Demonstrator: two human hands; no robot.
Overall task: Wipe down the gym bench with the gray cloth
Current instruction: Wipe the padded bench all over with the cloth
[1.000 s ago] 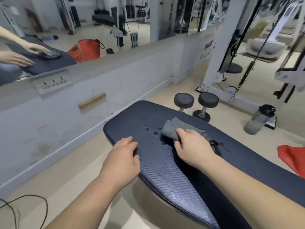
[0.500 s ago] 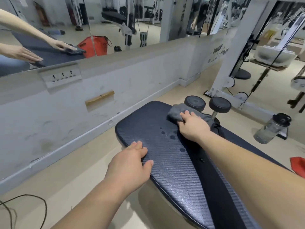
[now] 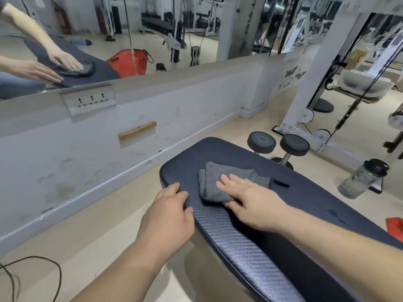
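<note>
The dark blue padded gym bench point(image 3: 305, 205) runs from the centre toward the lower right. A folded gray cloth point(image 3: 214, 182) lies flat near its far rounded end. My right hand point(image 3: 253, 199) presses on the cloth with straight fingers, covering its near right part. At the bench's left edge rests my left hand point(image 3: 172, 212), its fingers lying over the rim of the pad. No water drops show on the pad beside the cloth.
Two black dumbbells point(image 3: 279, 147) stand on the floor behind the bench, and a clear water bottle point(image 3: 364, 177) lies to the right. A white cable-machine frame point(image 3: 311, 83) rises at the back right. Ahead is a low white wall with a mirror point(image 3: 109, 35); a black cable point(image 3: 43, 271) loops lower left.
My right hand has slid the cloth back from the bench's far edge toward the left and nearer, over the spot where drops lay. My left hand stays on the rim.
</note>
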